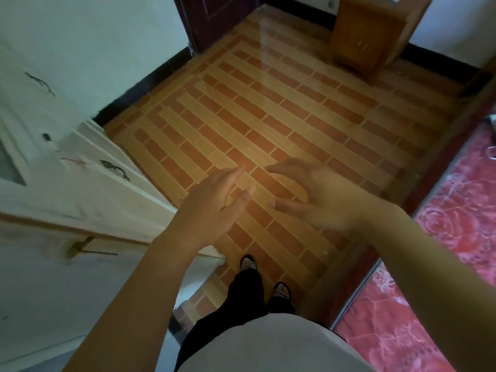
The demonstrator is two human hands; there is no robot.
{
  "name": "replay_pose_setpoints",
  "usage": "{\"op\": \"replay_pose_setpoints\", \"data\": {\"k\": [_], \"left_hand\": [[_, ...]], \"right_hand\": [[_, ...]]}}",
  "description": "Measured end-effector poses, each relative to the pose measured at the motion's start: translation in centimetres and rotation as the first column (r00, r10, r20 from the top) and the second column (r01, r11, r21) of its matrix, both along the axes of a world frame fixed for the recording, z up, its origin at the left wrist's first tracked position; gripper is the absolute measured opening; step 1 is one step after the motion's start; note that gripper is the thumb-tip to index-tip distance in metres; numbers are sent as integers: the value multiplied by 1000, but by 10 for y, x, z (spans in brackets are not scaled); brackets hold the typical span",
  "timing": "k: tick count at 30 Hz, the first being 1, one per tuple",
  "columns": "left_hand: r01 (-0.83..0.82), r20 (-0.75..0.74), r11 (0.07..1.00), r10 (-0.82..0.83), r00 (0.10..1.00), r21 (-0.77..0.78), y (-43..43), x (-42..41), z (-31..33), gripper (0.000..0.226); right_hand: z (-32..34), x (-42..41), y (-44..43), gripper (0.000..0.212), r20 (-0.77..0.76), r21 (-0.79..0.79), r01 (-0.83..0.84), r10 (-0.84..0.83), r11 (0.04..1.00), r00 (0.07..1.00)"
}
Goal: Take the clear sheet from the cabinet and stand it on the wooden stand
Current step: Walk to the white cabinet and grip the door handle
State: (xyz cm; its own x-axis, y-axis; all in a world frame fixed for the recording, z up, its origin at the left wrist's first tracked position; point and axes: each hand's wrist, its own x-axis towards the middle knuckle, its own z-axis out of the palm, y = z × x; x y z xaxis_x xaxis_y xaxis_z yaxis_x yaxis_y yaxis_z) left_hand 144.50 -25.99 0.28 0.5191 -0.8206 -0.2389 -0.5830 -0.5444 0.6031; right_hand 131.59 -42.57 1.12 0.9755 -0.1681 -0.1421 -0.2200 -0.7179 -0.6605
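A large clear sheet (308,108) fills the middle of the view, tilted away from me, and the tiled floor shows through it with a glossy haze. My left hand (214,202) lies on its near face, fingers stretched and thumb apart. My right hand (319,194) looks hazy because it is behind the sheet, with fingers curved against it. The sheet is held between the two hands. The wooden stand (367,36), a small brown cabinet, sits on the floor at the far top, seen through the sheet. The white cabinet (80,189) is at my left.
A bed with a red flowered cover (456,237) runs along the right side. White walls and a dark doorway (214,20) close the far end. My feet (268,280) stand on brown and tan floor tiles.
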Motion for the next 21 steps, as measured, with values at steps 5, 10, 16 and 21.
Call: {"op": "replay_pose_setpoints", "data": {"k": [5,10,16,21], "left_hand": [[110,-28,994,-110,994,5,-64,44,-10,63],[213,-46,977,-212,976,17,-144,102,-23,63],[302,15,953,-302,953,9,-222,179,-17,60],[297,4,955,-297,955,-6,-262,238,-13,58]], "right_hand": [[-1,28,-54,64,-49,-34,115,-116,993,992],[-4,67,-113,65,-86,-75,224,-230,972,969],[0,137,-174,64,-169,-67,295,-302,953,938],[-1,195,-213,63,-166,-87,293,-304,952,938]]}}
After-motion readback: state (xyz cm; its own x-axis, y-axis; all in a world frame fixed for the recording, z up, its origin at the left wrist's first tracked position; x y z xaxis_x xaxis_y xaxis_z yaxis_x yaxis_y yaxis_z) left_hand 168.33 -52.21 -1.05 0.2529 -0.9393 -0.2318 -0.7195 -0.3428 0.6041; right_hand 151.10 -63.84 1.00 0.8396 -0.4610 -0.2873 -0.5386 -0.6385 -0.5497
